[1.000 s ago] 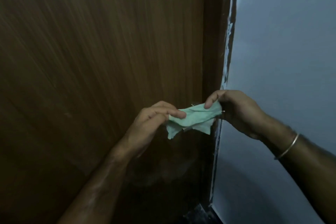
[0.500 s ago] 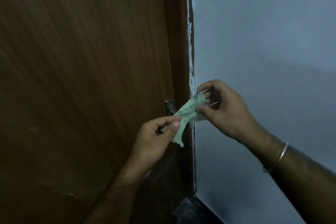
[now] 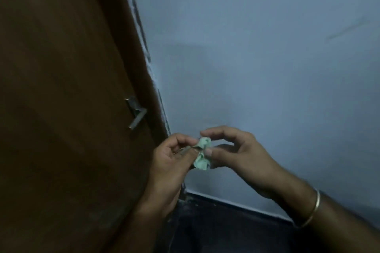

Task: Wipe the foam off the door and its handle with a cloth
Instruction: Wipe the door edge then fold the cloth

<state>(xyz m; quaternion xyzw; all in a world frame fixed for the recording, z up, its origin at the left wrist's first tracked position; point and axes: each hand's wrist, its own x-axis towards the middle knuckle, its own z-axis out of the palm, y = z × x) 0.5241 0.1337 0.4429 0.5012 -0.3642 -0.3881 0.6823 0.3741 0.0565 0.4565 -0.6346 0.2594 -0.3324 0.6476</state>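
The brown wooden door fills my nine o'clock side, its grey metal lever handle untouched; at five o'clock of that handle, my right hand and left hand both pinch the small crumpled pale green cloth between curled fingertips

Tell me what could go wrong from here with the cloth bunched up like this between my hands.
1. The green cloth is crumpled small and only pinched between the left hand and right hand; it may slip and fall toward the dark floor.
2. Bunched like this, it offers little wiping face, so it may smear rather than lift foam.
3. The cloth is held clear of the handle and door, and the picture is too blurred to show foam; spots may be missed.
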